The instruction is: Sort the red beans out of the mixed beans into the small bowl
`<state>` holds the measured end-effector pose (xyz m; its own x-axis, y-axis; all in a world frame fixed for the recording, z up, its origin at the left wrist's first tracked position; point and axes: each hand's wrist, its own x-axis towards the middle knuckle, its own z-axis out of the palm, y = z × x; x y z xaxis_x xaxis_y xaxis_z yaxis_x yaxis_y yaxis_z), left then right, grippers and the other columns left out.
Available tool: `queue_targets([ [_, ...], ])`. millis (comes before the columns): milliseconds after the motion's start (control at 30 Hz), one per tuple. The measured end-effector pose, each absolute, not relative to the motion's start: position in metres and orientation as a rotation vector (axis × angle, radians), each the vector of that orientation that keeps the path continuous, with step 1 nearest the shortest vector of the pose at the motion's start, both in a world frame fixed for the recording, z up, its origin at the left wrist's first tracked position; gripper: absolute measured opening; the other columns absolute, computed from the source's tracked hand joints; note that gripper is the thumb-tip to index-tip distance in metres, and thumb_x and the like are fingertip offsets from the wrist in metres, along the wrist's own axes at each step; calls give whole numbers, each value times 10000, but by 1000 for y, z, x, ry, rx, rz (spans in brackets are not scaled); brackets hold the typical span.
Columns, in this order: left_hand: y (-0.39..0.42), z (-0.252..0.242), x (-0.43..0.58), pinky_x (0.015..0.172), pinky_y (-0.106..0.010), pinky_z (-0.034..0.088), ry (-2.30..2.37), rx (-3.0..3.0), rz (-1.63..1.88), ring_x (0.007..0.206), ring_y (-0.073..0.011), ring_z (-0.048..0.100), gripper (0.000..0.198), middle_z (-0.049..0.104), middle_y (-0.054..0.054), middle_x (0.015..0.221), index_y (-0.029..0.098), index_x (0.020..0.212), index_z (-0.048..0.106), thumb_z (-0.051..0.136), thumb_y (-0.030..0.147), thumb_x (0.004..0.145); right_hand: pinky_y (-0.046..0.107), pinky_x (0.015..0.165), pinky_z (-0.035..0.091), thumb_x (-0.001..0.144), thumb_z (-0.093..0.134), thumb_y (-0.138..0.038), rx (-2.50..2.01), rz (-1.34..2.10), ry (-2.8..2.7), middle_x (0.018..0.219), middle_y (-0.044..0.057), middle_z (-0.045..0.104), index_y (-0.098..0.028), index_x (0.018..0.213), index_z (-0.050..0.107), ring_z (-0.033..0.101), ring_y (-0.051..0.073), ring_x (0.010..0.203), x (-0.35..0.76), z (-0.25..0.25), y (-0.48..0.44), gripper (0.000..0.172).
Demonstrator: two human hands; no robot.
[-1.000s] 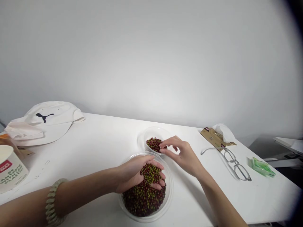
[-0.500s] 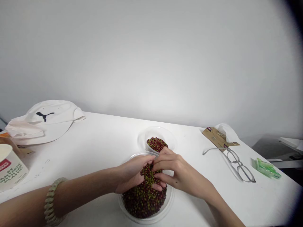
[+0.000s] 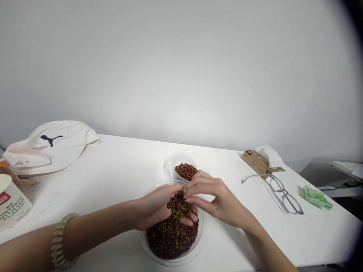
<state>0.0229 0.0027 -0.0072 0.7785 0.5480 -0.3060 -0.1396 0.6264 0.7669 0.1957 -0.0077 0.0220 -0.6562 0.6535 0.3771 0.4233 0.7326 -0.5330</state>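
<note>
My left hand is cupped, palm up, over the near clear plastic bowl. In its palm rests a handful of mixed red and green beans. More small red and green beans fill the bowl below. My right hand hovers over the left palm, thumb and fingertips pinched together right by the beans; whatever is between them is too small to make out. Just behind stands a second clear bowl with a smaller heap of red and green beans, partly covered by my right fingers.
A white cap and a paper cup are on the left of the white table. To the right lie glasses, a brown cardboard packet and a green plastic packet. A wall rises behind.
My right hand has lifted slightly off the beans in my left palm, its fingers drawing together into a pinch. My left hand stays cupped in nearly the same place.
</note>
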Motion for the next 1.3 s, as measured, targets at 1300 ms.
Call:
queue_targets([
  [1300,3,-1,27,690,-279,414,476,712,412,646,-125,548,181,545,-6,642,154,793,536,402,275,776,284,713,415,854,474,-138,-866,524,-2541,892,33,581,-209,959,623,460,158,841,184,12,-9,195],
])
